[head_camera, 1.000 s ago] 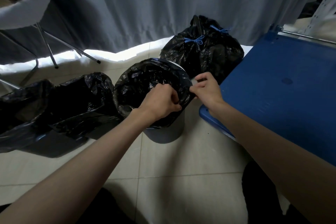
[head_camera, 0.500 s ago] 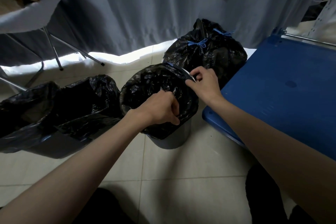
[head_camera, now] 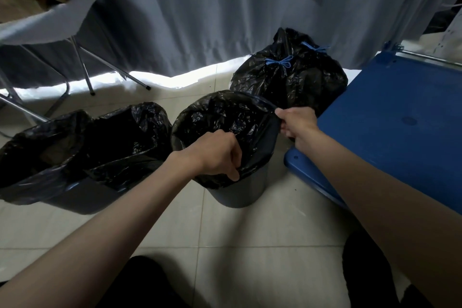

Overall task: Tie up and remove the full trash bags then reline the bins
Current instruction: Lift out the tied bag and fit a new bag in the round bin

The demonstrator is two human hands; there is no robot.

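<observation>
Bins number two on the tiled floor: a round grey bin (head_camera: 237, 192) at centre and a wider bin (head_camera: 82, 197) at nine o'clock, each lined with one black liner (head_camera: 225, 117). The left hand (head_camera: 215, 155) grips the round bin's liner at its six o'clock edge; the right hand (head_camera: 297, 122) pinches it at three o'clock. One tied bag (head_camera: 290, 77) with two blue bows sits at one o'clock, beside a blue panel (head_camera: 400, 127).
</observation>
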